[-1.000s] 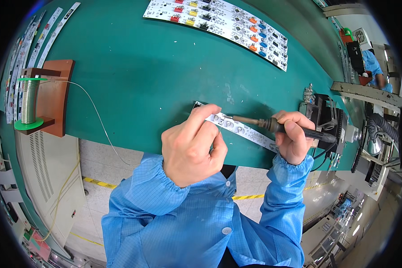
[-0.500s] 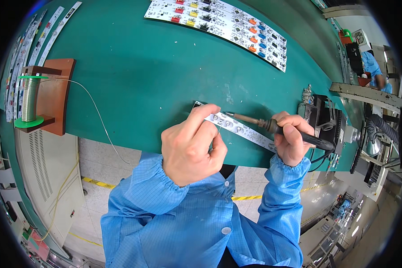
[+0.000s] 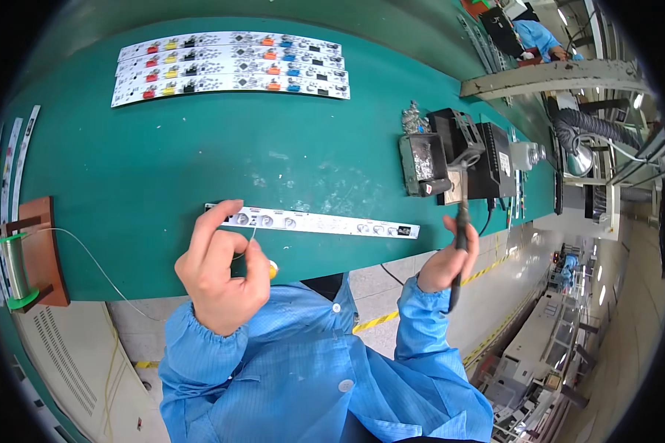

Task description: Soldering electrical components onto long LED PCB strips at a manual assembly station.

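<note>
A narrow white circuit board [image 3: 332,224] with round pads lies on the green table in front of me. My left hand [image 3: 225,277] rests its index finger on the board's left end. Between its thumb and another finger it pinches a thin solder wire [image 3: 254,232], whose end points at the board. My right hand [image 3: 445,264] grips a soldering iron [image 3: 462,230] beyond the board's right end. The iron stands nearly upright in view, its tip toward the soldering station [image 3: 458,136] and a tan pad [image 3: 451,190]; whether they touch I cannot tell.
At the far left of the table, several white boards [image 3: 233,66] with coloured connectors lie in rows. A solder spool [image 3: 15,269] hangs on a brown stand [image 3: 50,251] at the left, near more strips [image 3: 26,159]. A dark metal tray [image 3: 425,162] sits by the station.
My right hand has taken the soldering iron from the board's left end over to the station. My left hand stays at the board with the solder wire. The whole view has shifted and turned.
</note>
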Motion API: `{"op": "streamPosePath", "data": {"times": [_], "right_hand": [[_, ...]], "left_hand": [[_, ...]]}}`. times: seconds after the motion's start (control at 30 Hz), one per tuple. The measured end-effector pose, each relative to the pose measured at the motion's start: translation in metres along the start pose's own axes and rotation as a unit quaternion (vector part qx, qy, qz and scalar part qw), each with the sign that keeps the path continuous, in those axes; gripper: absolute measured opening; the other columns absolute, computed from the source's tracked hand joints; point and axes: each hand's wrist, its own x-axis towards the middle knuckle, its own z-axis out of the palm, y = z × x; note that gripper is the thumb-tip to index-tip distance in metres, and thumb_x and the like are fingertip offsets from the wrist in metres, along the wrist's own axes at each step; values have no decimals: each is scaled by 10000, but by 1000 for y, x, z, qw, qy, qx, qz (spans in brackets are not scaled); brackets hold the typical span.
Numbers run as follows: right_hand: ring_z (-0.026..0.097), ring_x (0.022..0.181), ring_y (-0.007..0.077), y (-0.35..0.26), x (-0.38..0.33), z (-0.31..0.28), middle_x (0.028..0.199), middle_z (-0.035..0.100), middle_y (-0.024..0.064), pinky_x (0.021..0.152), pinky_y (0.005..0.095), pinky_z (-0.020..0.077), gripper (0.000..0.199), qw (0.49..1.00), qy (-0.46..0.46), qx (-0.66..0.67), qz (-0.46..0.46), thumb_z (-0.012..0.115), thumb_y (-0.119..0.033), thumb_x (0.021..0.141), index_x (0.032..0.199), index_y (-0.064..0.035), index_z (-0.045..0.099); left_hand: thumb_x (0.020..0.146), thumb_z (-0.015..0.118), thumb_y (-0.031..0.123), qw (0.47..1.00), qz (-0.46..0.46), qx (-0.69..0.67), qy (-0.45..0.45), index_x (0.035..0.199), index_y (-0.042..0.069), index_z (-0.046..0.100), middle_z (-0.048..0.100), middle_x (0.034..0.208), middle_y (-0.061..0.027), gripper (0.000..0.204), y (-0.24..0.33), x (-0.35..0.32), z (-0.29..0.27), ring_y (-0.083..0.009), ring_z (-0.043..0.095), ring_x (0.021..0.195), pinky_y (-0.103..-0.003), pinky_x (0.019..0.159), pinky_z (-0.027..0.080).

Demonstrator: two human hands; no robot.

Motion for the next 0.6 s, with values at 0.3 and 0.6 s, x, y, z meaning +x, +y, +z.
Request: {"op": "streamPosePath", "data": {"times": [0.3, 0.6], "right_hand": [[576, 817, 222, -16, 31, -6, 1002, 641, 198, 777, 354, 456, 369, 981, -117, 121, 100, 501, -249, 956, 1122, 67, 594], [419, 529, 147, -72, 72, 103, 628, 519, 89, 710, 358, 371, 208, 822, -456, 294, 175, 584, -162, 804, 863, 33, 627]], "left_hand": [[645, 665, -35, 999, -14, -13, 30, 673, 43, 547, 681, 1012, -133, 145, 1, 0, 5, -204, 610, 530, -309, 483, 484], [643, 664, -48, 999, -1, 14, 36, 650, 34, 521, 680, 999, -131, 165, -3, -1, 2, -200, 613, 532, -302, 467, 472]]}}
